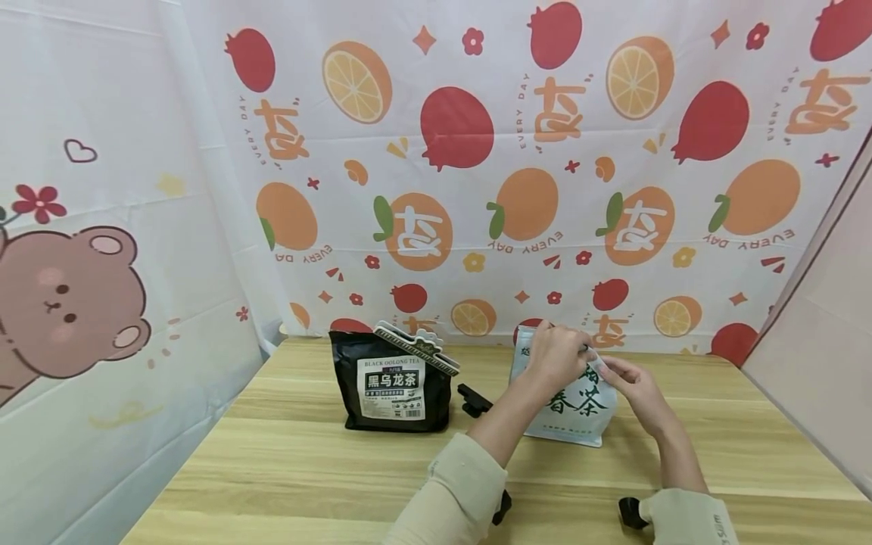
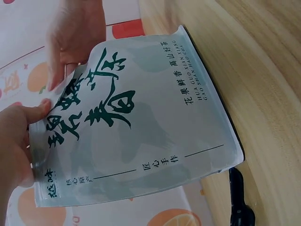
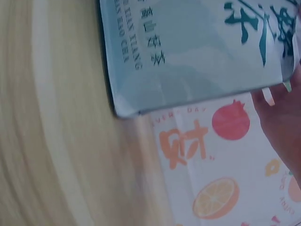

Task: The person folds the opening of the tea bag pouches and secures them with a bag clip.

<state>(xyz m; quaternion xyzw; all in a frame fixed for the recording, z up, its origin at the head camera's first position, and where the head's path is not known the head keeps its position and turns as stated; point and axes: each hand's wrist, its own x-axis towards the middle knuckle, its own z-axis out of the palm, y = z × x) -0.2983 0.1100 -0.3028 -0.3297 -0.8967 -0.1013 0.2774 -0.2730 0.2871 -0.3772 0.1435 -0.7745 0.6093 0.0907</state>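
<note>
A pale blue-green tea bag (image 1: pixel 568 412) with large green characters stands upright on the table. My left hand (image 1: pixel 562 354) grips its top edge; in the left wrist view the thumb (image 2: pixel 40 109) lies on the front of the bag. At the bag's upper right corner, my right hand (image 1: pixel 636 390) pinches the edge between thumb and fingers. Part of that hand (image 3: pixel 284 117) shows beside the bag in the right wrist view, its fingertips hidden. Just left of the bag lies a black clip (image 1: pixel 474 401), part of which also appears below the bag in the left wrist view.
A black oolong tea bag (image 1: pixel 391 386) stands to the left, with a long decorated clip (image 1: pixel 417 348) slanted across its upper right corner. Behind the wooden table (image 1: pixel 286 469) hangs a fruit-patterned cloth (image 1: pixel 477 212). Another cloth with a bear (image 1: pixel 75 303) borders the left side.
</note>
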